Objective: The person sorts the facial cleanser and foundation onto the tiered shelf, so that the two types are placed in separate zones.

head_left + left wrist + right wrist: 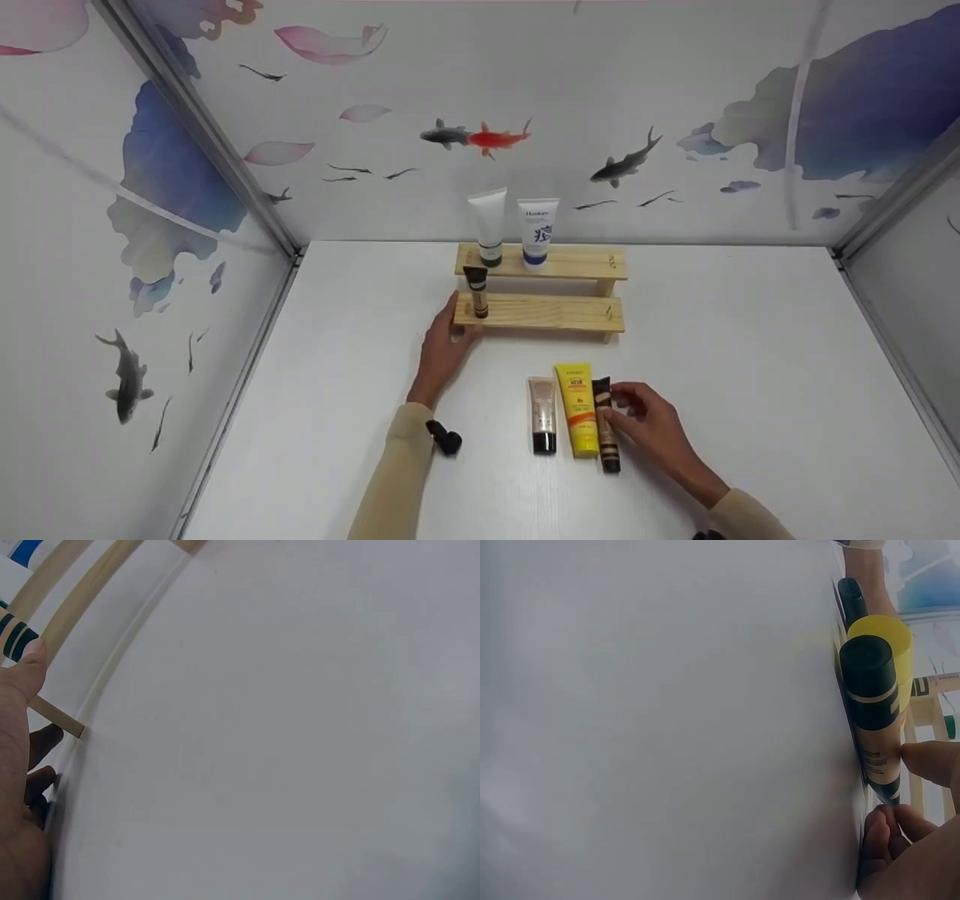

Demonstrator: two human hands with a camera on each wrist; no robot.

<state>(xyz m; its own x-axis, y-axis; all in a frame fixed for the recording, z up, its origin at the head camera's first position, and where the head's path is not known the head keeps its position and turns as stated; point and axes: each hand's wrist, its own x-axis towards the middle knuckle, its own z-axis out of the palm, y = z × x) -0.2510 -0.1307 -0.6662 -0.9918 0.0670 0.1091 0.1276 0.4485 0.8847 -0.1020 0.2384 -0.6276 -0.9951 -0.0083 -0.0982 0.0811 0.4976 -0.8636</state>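
Near brown tube pinched by right hand | wooden rack gripped by left hand | tube likely light, squeezable; best held mid-body

The rightmost tube has print — seemingly illegible.

A white table runs up to a white back wall printed with a red fish, dark fish, pink petals and blue-violet washes. Grey metal strips line both back corners, where the left wall, with similar prints, and the right wall meet it.
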